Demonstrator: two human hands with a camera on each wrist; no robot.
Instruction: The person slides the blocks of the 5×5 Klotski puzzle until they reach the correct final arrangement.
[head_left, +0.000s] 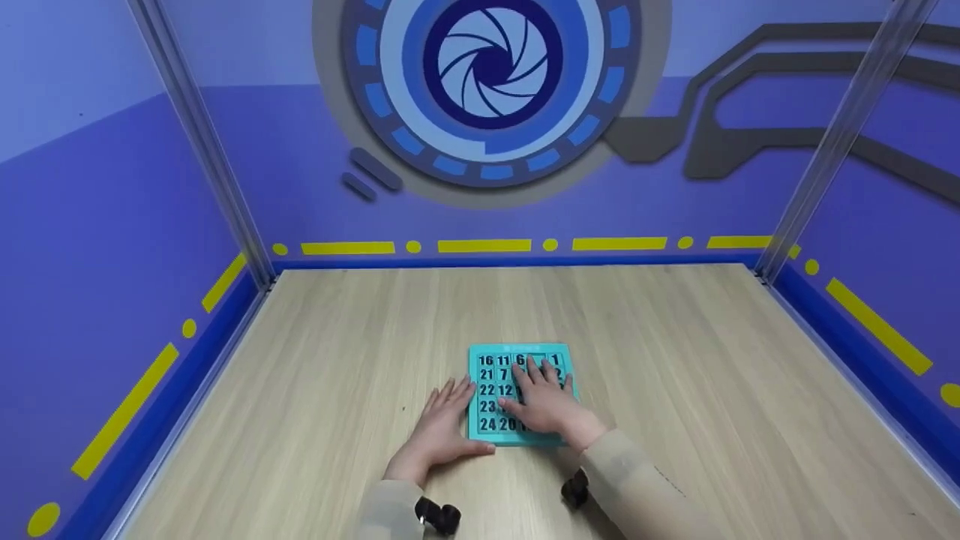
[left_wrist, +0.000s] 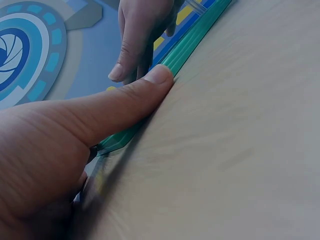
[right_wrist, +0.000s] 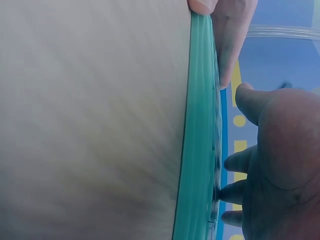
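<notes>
- Puzzle (head_left: 487, 398) flat on bench (head_left: 337, 337), partly under R hand (head_left: 546, 403).
- L hand (head_left: 442, 431): fingers extended along L edge, thumb straight at near edge.
- R hand: fingers spread over no. tiles (head_left: 504, 390).

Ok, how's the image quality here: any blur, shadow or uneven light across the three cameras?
Head: fairly even light, with the left column of the number puzzle readable; left wrist: tabletop pale and soft, darkly shadowed along the puzzle near the left hand; right wrist: tabletop smeary, palm of the right hand in shade.
</notes>
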